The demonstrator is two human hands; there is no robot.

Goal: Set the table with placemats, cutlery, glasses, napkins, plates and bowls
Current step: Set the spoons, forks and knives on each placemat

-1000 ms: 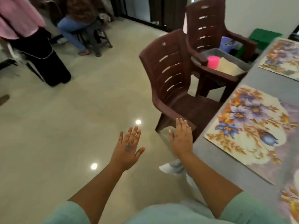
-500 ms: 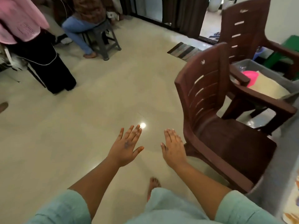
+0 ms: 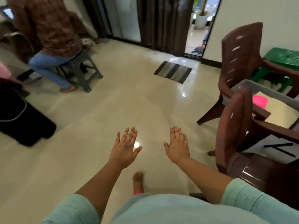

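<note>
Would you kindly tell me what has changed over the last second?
The view swung left: the table and floral placemats are out of sight, and the brown chairs now sit at the right edge. Left hand and right hand stayed open, fingers straight, holding nothing.

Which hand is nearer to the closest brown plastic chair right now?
The right hand. It hovers open over the floor just left of the closest brown plastic chair, not touching it. The left hand hangs open farther left, beyond the right hand from the chair.
</note>
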